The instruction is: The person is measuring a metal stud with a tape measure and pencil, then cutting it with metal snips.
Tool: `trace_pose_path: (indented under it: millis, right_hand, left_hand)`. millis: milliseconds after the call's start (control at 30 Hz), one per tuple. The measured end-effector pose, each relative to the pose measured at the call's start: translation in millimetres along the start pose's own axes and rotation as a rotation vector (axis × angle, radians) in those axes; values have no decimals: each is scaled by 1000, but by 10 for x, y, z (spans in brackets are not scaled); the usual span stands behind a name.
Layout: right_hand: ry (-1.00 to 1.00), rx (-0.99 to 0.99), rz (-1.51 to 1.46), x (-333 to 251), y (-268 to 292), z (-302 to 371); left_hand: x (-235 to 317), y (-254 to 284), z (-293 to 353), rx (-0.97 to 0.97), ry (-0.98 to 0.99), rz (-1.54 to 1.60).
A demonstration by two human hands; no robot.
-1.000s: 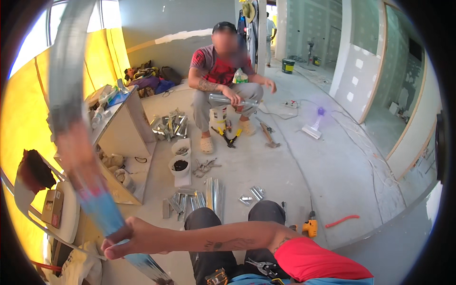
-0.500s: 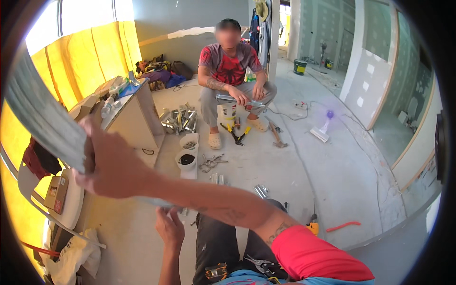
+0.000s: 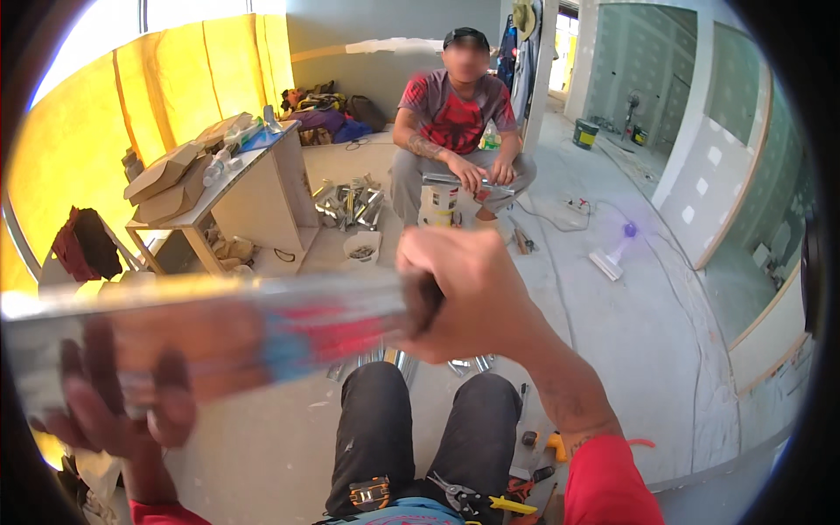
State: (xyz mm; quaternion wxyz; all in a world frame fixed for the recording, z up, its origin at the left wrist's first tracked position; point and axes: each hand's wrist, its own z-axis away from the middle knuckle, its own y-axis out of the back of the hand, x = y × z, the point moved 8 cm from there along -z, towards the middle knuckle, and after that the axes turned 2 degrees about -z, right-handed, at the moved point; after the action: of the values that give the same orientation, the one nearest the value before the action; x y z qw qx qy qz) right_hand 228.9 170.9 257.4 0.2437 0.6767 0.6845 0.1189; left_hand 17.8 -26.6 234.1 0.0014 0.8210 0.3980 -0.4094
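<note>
A long shiny metal channel (image 3: pixel 236 328), blurred by motion, lies across the left half of the head view at chest height. My right hand (image 3: pixel 468 293) is closed round its right end. At the other end, my left hand (image 3: pixel 114 411) is raised against the lower part of the channel with fingers spread apart. Those fingers are smeared and overlap the metal, and no firm grip shows. Tin snips (image 3: pixel 459 494) with a yellow handle and an orange-black tool (image 3: pixel 369 493) rest at my lap.
Facing me, a person (image 3: pixel 459 122) sits on a bucket holding a metal piece. Metal offcuts (image 3: pixel 350 206) lie beside a white tub (image 3: pixel 361 248) of small parts. A cluttered table (image 3: pixel 223 188) stands left. A yellow drill (image 3: pixel 556 444) lies by my right knee; a cord crosses the floor.
My right hand has swung the channel from upper left down to nearly level, ending in front of me. My left hand has moved left to the channel's far end. The view has shifted left.
</note>
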Motion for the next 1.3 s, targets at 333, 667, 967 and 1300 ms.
trace_pose_path:
  millis: [333,667,967,1300]
  right_hand:
    - [-150,-302,84,155,-312,1042]
    - [-442,-603,49,268,-1298,2268]
    - [-595,-713,-126,324,-1897,3021]
    - [-407,-688,-4,222,-1922,2851]
  left_hand:
    - [438,361,-190,-467,105,663]
    - [1837,77,1451,-970,-19,1380]
    - [2620,222,2325,-1120,-79,1531]
    - [2783,281,2463,-1070,-4,1554]
